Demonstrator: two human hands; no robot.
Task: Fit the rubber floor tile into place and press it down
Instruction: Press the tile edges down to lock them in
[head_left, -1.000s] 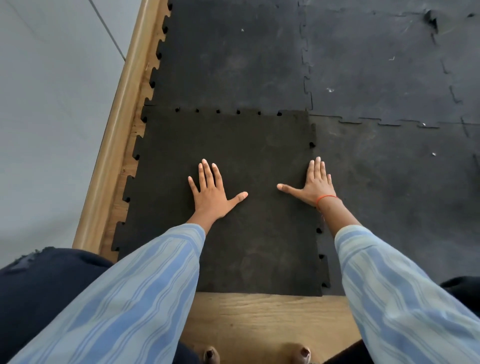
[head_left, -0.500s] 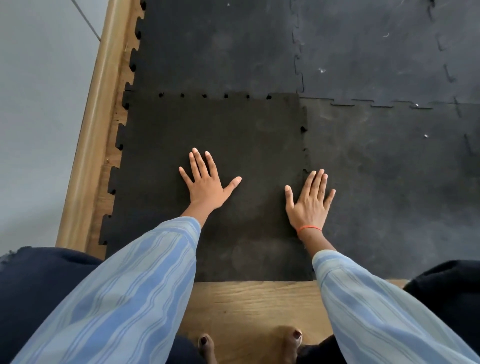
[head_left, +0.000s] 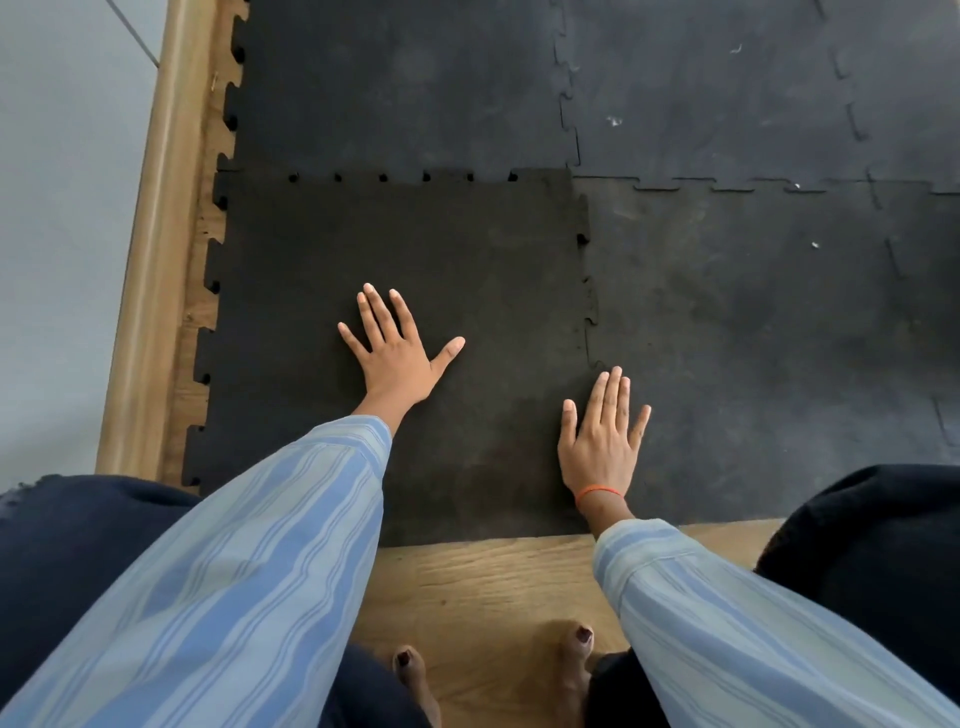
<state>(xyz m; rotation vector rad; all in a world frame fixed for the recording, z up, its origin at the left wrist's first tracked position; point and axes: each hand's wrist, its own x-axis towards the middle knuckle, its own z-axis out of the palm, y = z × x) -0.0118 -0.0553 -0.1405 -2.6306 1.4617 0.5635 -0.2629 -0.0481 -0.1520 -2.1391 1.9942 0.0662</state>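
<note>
Left grip: the left hand (head_left: 397, 353) grips nothing — palm flat, fingers spread, pressed on the rubber floor tile (head_left: 395, 270) near its middle, fingertips toward 12 o'clock and thumb out toward 2 o'clock.
Right grip: the right hand (head_left: 602, 436) also lies unclenched and flat, holding nothing, at about 4 o'clock from the left hand; it rests across the tile's right-hand seam, thumb on the tile, fingers pointing to 12 o'clock.
Wrist: an orange band (head_left: 597, 491) circles the right wrist.
Sleeves: both arms wear blue striped sleeves (head_left: 234, 571).
Tile position: the darker tile lies flat at the lower left of the laid mats, its far edge against the neighbouring mat (head_left: 405, 83) at 12 o'clock and its right edge against another mat (head_left: 753, 338) at 3 o'clock.
Seams: small gaps show along the far joint and one at the upper part of the right joint; the lower right joint looks closed.
Left edge: the tile's toothed edge at 9 o'clock is free, over a strip of wooden floor (head_left: 493, 587) beside a wooden skirting board (head_left: 156, 234).
Near edge: straight-cut, meeting bare wood at 6 o'clock, where two bare feet (head_left: 410, 670) show.
</note>
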